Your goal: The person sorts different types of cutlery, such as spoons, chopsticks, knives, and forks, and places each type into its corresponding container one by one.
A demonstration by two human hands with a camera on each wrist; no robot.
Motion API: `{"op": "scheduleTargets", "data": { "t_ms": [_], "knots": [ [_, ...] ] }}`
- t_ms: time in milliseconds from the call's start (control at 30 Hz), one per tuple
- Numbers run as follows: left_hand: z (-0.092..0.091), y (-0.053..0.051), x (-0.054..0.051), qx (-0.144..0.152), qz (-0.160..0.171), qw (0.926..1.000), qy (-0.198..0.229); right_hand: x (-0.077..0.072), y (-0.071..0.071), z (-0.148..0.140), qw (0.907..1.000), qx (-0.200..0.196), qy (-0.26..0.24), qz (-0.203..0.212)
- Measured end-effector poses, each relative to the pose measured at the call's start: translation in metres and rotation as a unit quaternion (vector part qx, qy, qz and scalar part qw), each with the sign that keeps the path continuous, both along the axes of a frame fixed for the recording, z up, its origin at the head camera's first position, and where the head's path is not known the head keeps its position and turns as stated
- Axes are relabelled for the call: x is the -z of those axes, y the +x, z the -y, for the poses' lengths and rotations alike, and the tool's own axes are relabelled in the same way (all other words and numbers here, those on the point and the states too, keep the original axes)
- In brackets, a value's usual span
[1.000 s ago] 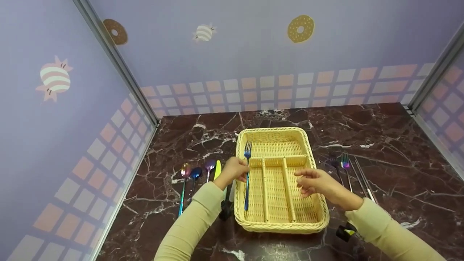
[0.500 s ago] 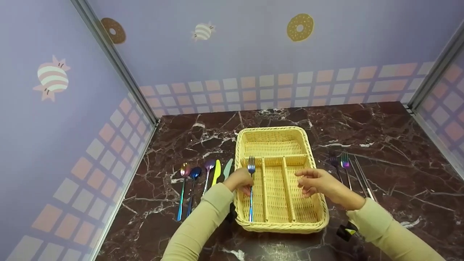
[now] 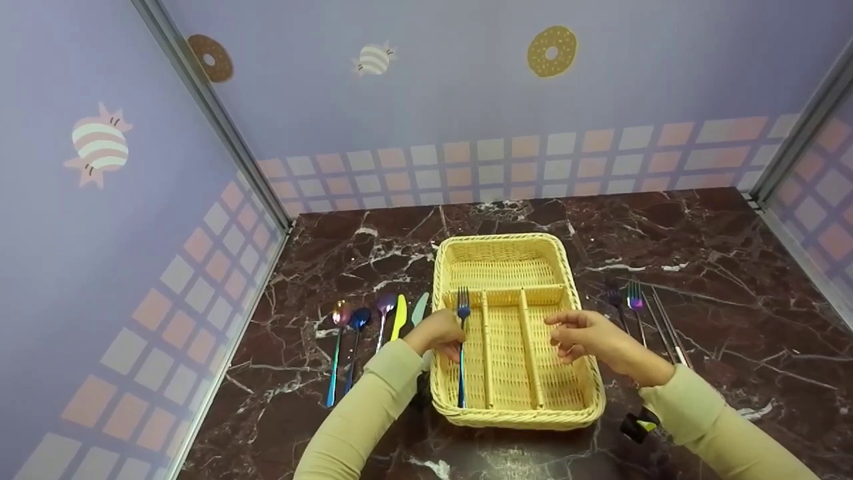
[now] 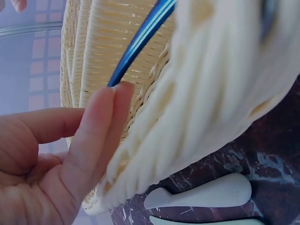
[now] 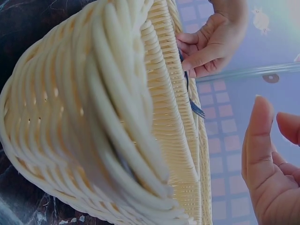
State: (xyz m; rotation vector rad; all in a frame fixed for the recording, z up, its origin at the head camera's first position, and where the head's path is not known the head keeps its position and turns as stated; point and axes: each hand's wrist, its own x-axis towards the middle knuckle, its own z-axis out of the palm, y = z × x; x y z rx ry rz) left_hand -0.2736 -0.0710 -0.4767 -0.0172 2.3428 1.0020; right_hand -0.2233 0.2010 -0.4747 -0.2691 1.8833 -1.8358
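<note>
Fork is pointing lengthwise along the leftmost compartment of the basket, seemingly so it fits inside the basket's long left wall; whether it is touching the bottom is hard to tell. Left hand is pinching its handle between thumb and fingertips. Right hand is hovering over the basket's right side, fingers loosely bent, grasping nothing. Spoons and knives are lying left of the basket.

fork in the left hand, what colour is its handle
Glossy metallic blue; the fork's handle shows best in the left wrist view.
</note>
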Motion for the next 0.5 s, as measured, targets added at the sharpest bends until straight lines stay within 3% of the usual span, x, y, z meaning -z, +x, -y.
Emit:
{"op": "scheduleTargets", "data": {
  "t_ms": [167,233,400,500],
  "knots": [
    [0.002,0.002,0.0,0.007,0.013,0.9987,0.048,0.0,0.001,0.0,1.0,-0.002,-0.004,0.002],
    [0.002,0.002,-0.001,0.015,0.002,0.9986,0.051,-0.001,0.001,0.0,1.0,-0.002,-0.006,0.001],
    [-0.001,0.0,-0.012,0.028,-0.054,0.9981,0.011,-0.002,0.002,0.0,1.0,0.0,-0.003,0.001],
    [-0.003,-0.001,-0.013,0.042,-0.066,0.9967,-0.022,-0.003,0.002,-0.001,1.0,0.002,-0.001,0.004]
  ]
}}
